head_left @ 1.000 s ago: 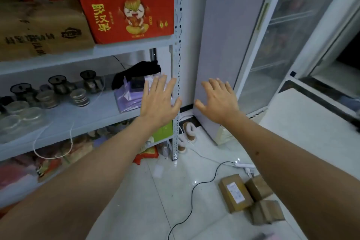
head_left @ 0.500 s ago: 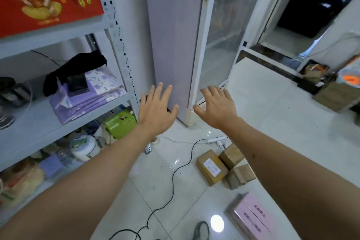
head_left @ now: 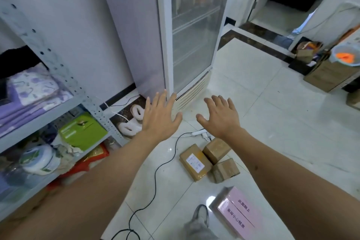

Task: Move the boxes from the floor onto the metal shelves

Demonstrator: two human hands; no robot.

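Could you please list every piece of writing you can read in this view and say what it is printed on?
"此面朝上": pink box on the floor.
A second line on the pink box: blurred, only partly legible.
White label on the long brown box: too small to read.
Green box on the shelf: print blurred, unreadable.

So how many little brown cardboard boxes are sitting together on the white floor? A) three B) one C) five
A: three small brown cardboard boxes sit in a cluster on the white tiled floor: one with a white label, one behind it, one to its right; a larger pink box lies apart.
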